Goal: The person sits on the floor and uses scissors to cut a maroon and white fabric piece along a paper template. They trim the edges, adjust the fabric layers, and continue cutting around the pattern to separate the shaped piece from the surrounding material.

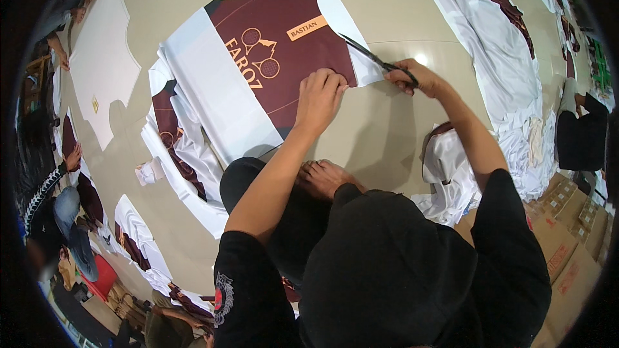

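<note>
A printed panel with maroon middle (296, 51) and white margins (200, 96) lies flat on the floor. My left hand (320, 93) rests on it with curled fingers pressed together on the fabric, its thumb mostly hidden. My right hand (406, 77) is closed on black-handled scissors (371, 55), whose blades lie along the maroon panel's right edge, over the white margin. My bare foot (322, 177) shows below my left hand.
Stacked maroon-and-white pieces (196, 148) lie left; white fabric heaps (490, 71) (445, 174) lie right. A pale cut piece (103, 71) is at upper left. Co-workers (48, 219) (580, 129) sit at both sides. Cardboard (561, 258) lies lower right on the tiled floor (367, 129).
</note>
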A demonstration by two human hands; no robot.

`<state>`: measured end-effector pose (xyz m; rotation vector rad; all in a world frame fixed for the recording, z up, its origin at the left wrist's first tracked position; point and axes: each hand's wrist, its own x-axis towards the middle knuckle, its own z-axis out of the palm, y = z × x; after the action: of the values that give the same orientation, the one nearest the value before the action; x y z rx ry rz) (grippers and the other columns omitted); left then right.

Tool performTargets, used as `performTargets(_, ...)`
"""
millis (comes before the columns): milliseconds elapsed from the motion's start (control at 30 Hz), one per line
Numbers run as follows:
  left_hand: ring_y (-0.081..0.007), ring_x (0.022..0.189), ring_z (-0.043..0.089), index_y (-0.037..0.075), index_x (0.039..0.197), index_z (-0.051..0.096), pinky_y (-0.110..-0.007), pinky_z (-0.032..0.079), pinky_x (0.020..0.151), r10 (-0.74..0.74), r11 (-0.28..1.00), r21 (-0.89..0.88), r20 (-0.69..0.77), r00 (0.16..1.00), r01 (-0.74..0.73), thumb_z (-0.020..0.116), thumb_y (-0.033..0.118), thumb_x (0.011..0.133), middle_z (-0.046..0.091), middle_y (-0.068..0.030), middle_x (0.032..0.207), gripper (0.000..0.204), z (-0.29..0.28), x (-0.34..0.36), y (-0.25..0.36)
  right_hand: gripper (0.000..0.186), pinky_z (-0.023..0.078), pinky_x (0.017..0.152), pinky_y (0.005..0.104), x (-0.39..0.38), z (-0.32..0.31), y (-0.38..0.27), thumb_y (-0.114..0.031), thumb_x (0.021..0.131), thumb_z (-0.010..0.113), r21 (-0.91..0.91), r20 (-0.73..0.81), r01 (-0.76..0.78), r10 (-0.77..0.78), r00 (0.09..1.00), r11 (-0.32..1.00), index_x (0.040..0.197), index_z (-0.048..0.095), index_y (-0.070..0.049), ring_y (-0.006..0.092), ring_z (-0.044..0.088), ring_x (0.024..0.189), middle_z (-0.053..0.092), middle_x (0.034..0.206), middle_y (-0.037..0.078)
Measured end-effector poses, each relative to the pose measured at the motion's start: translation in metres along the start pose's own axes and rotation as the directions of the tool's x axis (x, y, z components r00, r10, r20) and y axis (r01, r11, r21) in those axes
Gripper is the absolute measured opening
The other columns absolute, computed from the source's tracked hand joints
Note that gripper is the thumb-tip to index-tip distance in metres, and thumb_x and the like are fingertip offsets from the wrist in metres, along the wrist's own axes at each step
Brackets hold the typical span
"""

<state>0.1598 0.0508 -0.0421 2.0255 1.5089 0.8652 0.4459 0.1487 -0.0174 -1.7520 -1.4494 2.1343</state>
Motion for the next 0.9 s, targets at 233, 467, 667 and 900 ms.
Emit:
performTargets(233, -0.0277, 0.104, 0.059, 0.012, 0.105, 0.066, -0.045, 0.044, 0.091, 0.004, 1.0, 0.011, 0.009, 1.0, -0.004, 0.073, 0.016, 0.094, 0.058, -0.0044, 0.108, 0.014, 0.0, 0.001, -0.001, 0.028, 0.038, 0.047, 0.0266, 0.017, -0.044, -0.031, -0.03, 0.088, 0.076, -0.261, 0.135, 0.041, -0.006, 0.991, 0.964, 0.075, 0.063, -0.009, 0.0084, 0.05, 0.054, 0.052, 0.063, -0.002)
performTargets(467, -0.0278, 0.105, 0.059, 0.011, 0.105, 0.066, -0.044, 0.045, 0.091, -0.006, 1.0, 0.004, 0.027, 1.0, 0.005, 0.072, 0.016, 0.095, 0.058, -0.0054, 0.109, 0.013, -0.001, 0.001, 0.0, 0.027, 0.039, 0.048, 0.027, 0.031, -0.049, -0.029, -0.029, 0.088, 0.075, -0.242, 0.194, 0.068, -0.02, 0.981, 0.968, 0.077, 0.063, -0.007, 0.009, 0.048, 0.054, 0.05, 0.063, -0.002)
performTargets(667, -0.028, 0.104, 0.058, 0.011, 0.105, 0.066, -0.045, 0.044, 0.092, -0.003, 1.0, -0.007, 0.027, 1.0, 0.003, 0.071, 0.015, 0.095, 0.057, -0.0057, 0.108, 0.013, -0.002, 0.002, 0.0, 0.027, 0.037, 0.046, 0.0279, 0.032, -0.047, -0.027, -0.026, 0.089, 0.073, -0.182, 0.189, 0.061, -0.026, 0.982, 0.981, 0.074, 0.06, -0.007, 0.0096, 0.047, 0.052, 0.049, 0.061, -0.002)
performTargets(900, -0.0284, 0.106, 0.059, 0.01, 0.106, 0.066, -0.045, 0.045, 0.092, -0.003, 1.0, 0.01, 0.04, 0.999, 0.002, 0.072, 0.014, 0.095, 0.058, -0.0062, 0.109, 0.013, -0.002, 0.002, 0.001, 0.025, 0.036, 0.046, 0.0277, 0.032, -0.044, -0.033, -0.024, 0.088, 0.072, -0.191, 0.181, 0.057, -0.021, 0.983, 0.98, 0.074, 0.061, -0.007, 0.0089, 0.047, 0.05, 0.05, 0.061, -0.002)
